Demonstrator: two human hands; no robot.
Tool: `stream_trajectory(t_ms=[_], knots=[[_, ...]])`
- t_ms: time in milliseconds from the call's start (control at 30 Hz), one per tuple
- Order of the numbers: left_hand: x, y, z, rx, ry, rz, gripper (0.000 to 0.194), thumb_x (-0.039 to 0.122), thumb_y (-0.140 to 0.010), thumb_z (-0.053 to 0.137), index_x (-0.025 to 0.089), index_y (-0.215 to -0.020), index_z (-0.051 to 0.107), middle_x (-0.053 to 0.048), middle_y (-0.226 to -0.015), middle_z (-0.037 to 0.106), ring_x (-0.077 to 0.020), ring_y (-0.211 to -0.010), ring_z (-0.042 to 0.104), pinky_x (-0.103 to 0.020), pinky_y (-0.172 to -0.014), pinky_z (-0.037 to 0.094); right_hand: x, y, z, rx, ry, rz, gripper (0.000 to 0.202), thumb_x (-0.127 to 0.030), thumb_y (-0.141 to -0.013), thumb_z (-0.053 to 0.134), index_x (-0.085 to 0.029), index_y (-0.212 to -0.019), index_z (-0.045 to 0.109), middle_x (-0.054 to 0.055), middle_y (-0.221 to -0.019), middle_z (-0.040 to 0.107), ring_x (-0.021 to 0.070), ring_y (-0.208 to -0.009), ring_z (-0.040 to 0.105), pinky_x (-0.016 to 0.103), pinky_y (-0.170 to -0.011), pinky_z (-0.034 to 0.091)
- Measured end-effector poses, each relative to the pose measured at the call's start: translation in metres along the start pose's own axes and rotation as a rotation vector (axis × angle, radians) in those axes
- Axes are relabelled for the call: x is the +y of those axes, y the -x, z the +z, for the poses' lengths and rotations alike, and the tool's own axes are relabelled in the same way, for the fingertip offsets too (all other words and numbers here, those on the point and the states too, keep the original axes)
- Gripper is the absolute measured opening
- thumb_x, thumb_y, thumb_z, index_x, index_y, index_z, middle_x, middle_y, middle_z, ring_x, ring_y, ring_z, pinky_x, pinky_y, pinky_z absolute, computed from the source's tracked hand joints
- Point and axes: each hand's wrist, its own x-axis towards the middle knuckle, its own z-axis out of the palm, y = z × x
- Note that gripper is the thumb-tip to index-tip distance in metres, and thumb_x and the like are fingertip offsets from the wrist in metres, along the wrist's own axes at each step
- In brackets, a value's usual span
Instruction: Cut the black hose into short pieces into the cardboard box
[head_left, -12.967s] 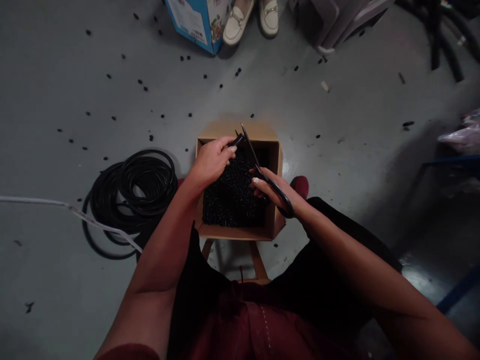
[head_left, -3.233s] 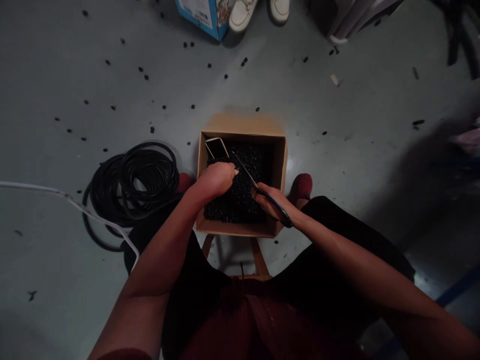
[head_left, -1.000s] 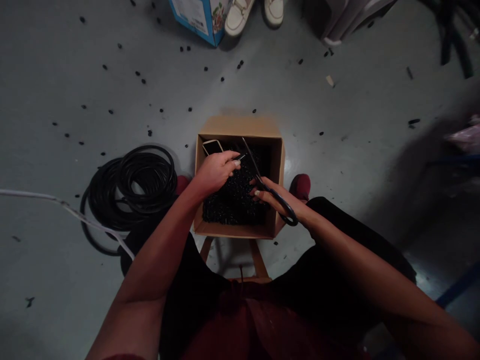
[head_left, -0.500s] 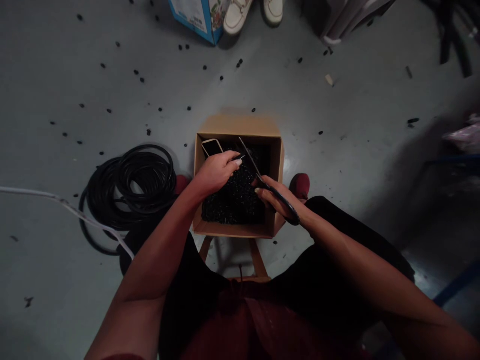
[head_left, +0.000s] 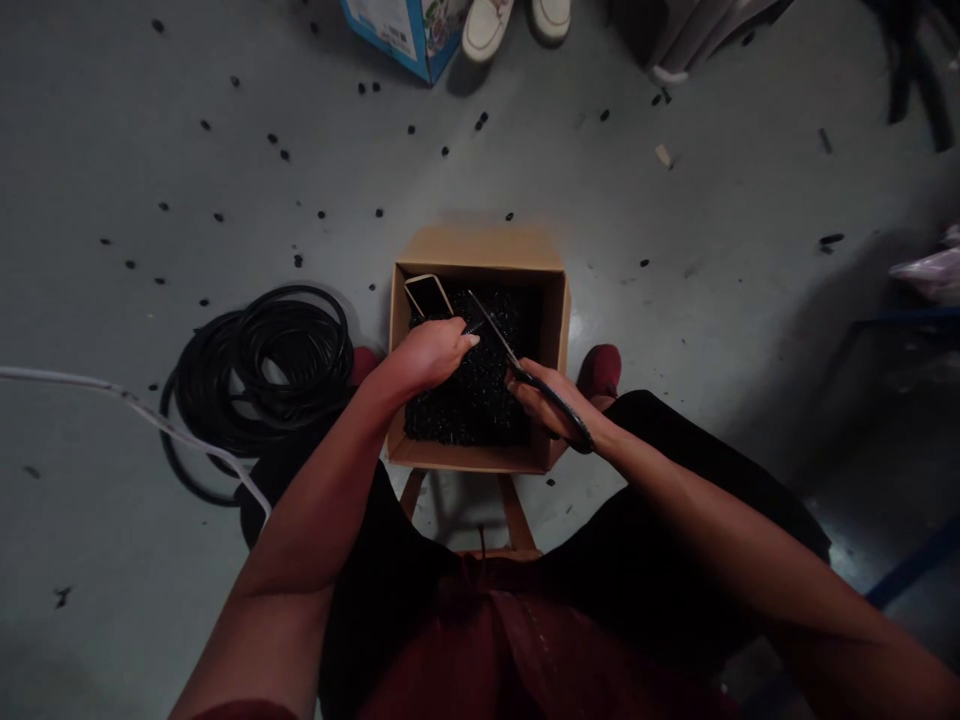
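Over an open cardboard box [head_left: 465, 461], my right hand [head_left: 541, 402] grips a pair of black-handled scissors [head_left: 559, 398]. The blades point up and left and look nearly closed. My left hand [head_left: 435, 350] is pinched shut on a thin black piece [head_left: 472, 327], of which only a short end shows beyond the fingertips, beside the blades. Beneath both hands lies a heap of small black cut pieces [head_left: 472, 410]. A phone-like object [head_left: 428, 296] with a dark face and light rim leans in the box's far left corner.
A coil of black tubing or cable [head_left: 202, 375] lies on the floor left of the box. A white cord [head_left: 172, 435] crosses at left. Small black bits are scattered about. Farther off are a blue carton [head_left: 401, 35], another person's light shoes [head_left: 486, 28] and a grey stool [head_left: 675, 45].
My left hand has dropped slightly and drawn a little left with the black piece. The scissor tips have shifted down and left.
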Motion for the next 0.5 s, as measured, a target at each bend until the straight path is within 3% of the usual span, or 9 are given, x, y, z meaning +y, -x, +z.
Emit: stream_trajectory(t_ms=[267, 500], knots=[[-0.008, -0.004, 0.005, -0.080, -0.198, -0.004, 0.040, 0.033, -0.100, 0.034, 0.012, -0.113, 0.065, -0.016, -0.109, 0.072, -0.0252, -0.098, 0.067, -0.032, -0.081, 0.048, 0.012, -0.001, 0.012, -0.064, 0.009, 0.041, 0.017, -0.036, -0.086, 0.044, -0.021, -0.089, 0.050, -0.002, -0.065, 0.046, 0.0126, -0.055, 0.043, 0.026, -0.054, 0.033], [-0.001, 0.001, 0.001, -0.113, -0.228, -0.123, 0.040, 0.031, -0.099, 0.037, 0.012, -0.119, 0.066, -0.019, -0.121, 0.069, -0.0303, -0.110, 0.066, -0.035, -0.087, 0.048, 0.009, 0.000, 0.014, -0.086, 0.056, 0.068, 0.012, -0.031, -0.083, 0.047, -0.020, -0.084, 0.052, 0.000, -0.067, 0.052, 0.0125, -0.056, 0.046, 0.025, -0.052, 0.036]])
